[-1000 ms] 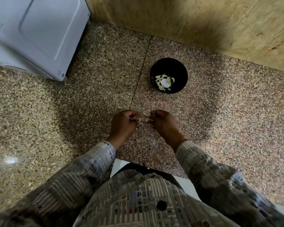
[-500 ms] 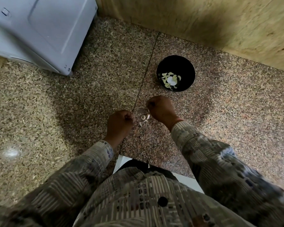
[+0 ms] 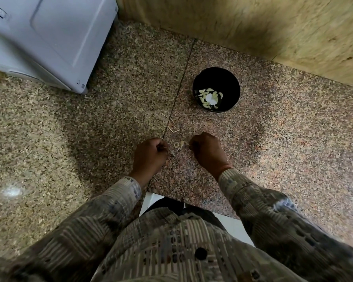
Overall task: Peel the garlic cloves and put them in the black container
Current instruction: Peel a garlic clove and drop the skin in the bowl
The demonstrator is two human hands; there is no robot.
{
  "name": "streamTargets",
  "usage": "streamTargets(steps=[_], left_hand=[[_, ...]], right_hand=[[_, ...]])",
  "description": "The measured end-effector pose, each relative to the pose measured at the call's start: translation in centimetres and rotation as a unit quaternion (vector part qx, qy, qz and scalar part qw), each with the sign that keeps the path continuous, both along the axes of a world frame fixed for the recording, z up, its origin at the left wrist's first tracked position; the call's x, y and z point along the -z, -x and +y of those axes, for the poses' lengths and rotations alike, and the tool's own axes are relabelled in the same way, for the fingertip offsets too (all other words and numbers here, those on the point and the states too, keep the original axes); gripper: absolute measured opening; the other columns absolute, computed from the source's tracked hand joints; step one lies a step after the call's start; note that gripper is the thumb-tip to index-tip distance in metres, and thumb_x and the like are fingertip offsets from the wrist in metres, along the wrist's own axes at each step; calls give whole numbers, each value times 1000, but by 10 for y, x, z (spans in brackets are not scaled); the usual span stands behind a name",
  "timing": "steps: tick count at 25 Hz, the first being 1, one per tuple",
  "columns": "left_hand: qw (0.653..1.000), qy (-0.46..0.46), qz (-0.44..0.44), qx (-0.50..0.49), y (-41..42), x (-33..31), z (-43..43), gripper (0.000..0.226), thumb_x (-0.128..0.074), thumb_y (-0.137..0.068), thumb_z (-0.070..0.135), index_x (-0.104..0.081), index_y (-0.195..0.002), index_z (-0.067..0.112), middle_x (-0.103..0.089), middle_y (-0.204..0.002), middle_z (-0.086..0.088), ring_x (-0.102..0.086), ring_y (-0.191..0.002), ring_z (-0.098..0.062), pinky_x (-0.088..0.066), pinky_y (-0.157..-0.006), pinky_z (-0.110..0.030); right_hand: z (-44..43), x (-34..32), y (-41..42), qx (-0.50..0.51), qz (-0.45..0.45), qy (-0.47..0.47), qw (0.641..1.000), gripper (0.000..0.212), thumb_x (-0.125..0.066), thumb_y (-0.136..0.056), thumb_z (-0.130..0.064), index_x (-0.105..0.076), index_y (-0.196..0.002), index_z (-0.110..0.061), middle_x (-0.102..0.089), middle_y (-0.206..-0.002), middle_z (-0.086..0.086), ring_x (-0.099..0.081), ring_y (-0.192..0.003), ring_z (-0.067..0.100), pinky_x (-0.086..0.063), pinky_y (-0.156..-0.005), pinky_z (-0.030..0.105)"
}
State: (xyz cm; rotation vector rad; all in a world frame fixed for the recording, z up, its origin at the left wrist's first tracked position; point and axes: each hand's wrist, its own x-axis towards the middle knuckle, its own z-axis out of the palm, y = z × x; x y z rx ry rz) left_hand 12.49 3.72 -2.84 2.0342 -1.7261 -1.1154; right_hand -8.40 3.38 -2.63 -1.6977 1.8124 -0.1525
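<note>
The black container (image 3: 216, 78) stands on the speckled stone counter, beyond my hands, and holds several pale peeled garlic cloves (image 3: 205, 96). My left hand (image 3: 151, 156) is curled into a fist, and a small garlic clove (image 3: 171, 153) pokes out at its fingertips. About a hand's width to the right, my right hand (image 3: 207, 152) is curled too; its fingertips pinch the end of a pale curl of garlic peel (image 3: 179, 144) that lies on the counter between the two hands. What is inside either fist is hidden.
A thin scrap of peel (image 3: 172, 130) lies on the counter seam just beyond my hands. A white appliance (image 3: 49, 37) stands at the far left. A yellowish stone wall (image 3: 253, 23) runs along the back. The counter edge (image 3: 192, 202) is close to my body.
My hands were joined on one clove, then came apart. The right hand reached toward the container and has come back to the peel. The view shifted slightly.
</note>
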Motion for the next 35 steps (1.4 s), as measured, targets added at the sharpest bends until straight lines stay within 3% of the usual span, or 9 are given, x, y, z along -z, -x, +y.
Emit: streamTargets(steps=[6, 10, 16, 20, 24, 26, 29, 32, 35], left_hand=[[980, 114, -87, 137, 33, 1, -19, 22, -71, -90, 36, -75, -109, 26, -75, -100, 3, -68, -90, -17, -50, -75, -25], [970, 124, -106, 180, 40, 4, -28, 18, -65, -94, 35, -75, -107, 26, -72, -96, 1, -68, -87, -18, -57, -77, -32], [995, 73, -1, 62, 29, -10, -38, 4, -77, -89, 26, -75, -91, 24, -73, -86, 13, -68, -74, -1, -58, -65, -23], [996, 61, 59, -15, 5, -19, -47, 5, -76, -89, 22, -76, -94, 23, -76, -86, 12, -72, -75, -2, -61, -69, -26], [996, 6, 84, 35, 3, -17, -39, 16, -76, -92, 21, -80, -107, 27, -78, -104, 9, -70, -86, 3, -59, -77, -20], [993, -7, 85, 77, 19, -15, -27, 14, -76, -92, 20, -81, -103, 26, -78, -95, 12, -67, -75, 7, -56, -70, -18], [992, -3, 91, 86, 51, -7, -4, 11, -79, -87, 18, -80, -97, 22, -77, -87, 10, -70, -75, -1, -60, -71, -25], [989, 5, 75, 125, 81, 4, 14, 7, -75, -87, 19, -80, -92, 19, -78, -86, 4, -70, -75, -7, -59, -71, -26], [974, 65, 22, 215, 98, 9, 25, 13, -68, -88, 21, -77, -82, 14, -72, -79, -2, -66, -75, -18, -56, -72, -36]], right_hand=[[-1, -6, 0, 68, -53, -34, 996, 21, -61, -98, -18, -76, -84, -16, -74, -83, 1, -69, -75, 18, -59, -74, 36], [5, -4, -1, 111, -60, -62, 990, 21, -61, -98, -22, -74, -82, -18, -73, -79, -1, -67, -70, 15, -50, -67, 26], [-1, -6, -18, 64, -63, -55, 994, 17, -62, -99, -21, -77, -90, -22, -74, -87, -2, -68, -76, 16, -56, -73, 31], [-8, -14, -11, 168, -148, -41, 974, 14, -72, -95, -17, -80, -107, -19, -79, -104, 1, -74, -89, 15, -61, -90, 37], [-5, -26, -7, 193, -187, -55, 962, 14, -79, -90, -32, -79, -84, -20, -77, -81, 1, -72, -71, 16, -62, -75, 34], [1, -28, -5, 223, -264, -116, 931, 9, -81, -90, -24, -78, -84, -17, -77, -80, 9, -74, -72, 24, -64, -73, 40], [20, -27, 13, 275, -314, -168, 893, 7, -80, -87, -5, -77, -93, -5, -78, -85, 15, -74, -75, 26, -64, -66, 33], [44, -21, 38, 305, -300, -179, 886, 11, -79, -87, -5, -76, -97, -2, -77, -81, 12, -75, -70, 22, -62, -61, 27], [57, -11, 52, 264, -173, -139, 939, 3, -79, -90, -20, -79, -89, -23, -77, -75, -5, -76, -72, 13, -64, -65, 29]])
